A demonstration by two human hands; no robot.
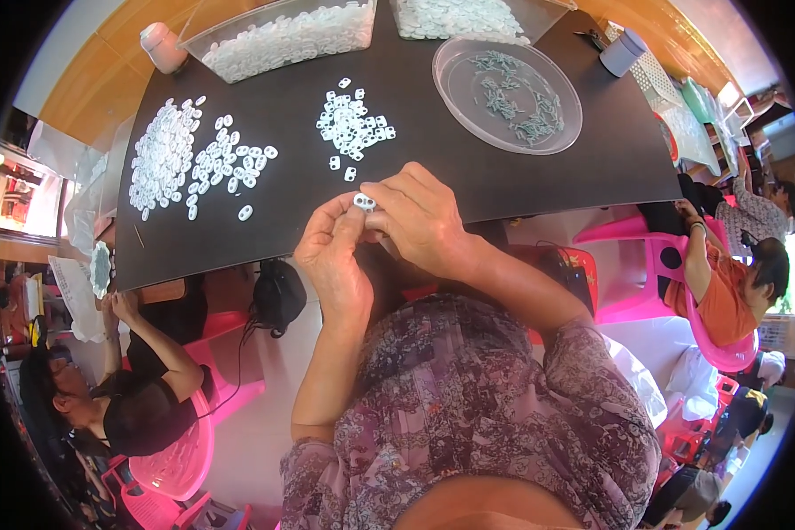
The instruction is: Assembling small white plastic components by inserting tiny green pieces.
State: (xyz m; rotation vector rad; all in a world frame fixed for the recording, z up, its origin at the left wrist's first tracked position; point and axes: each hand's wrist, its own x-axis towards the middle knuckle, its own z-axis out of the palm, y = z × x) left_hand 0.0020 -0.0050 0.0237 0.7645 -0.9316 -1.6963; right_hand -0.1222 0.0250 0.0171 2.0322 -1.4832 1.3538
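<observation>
Just off the near edge of the dark table (265, 225), both my hands meet around a small white oval plastic piece with two dark holes (364, 202). My left hand (334, 252) pinches it from the left between thumb and fingers. From the other side my right hand (424, 216) closes on it, its fingertips partly hidden. Beyond my hands lies a loose pile of small white squarish pieces with holes (349, 124). Farther left, white oval pieces (230, 163) are scattered beside a denser heap of white pieces (163, 155).
A round clear tray (442, 79) holds small grey-green slivers. Two clear bins of white pieces, a left bin (225, 72) and a right bin (548, 13), stand at the back. A pink-capped jar (163, 49) and a grey-lidded container (623, 53) flank them. People sit on pink chairs at both sides.
</observation>
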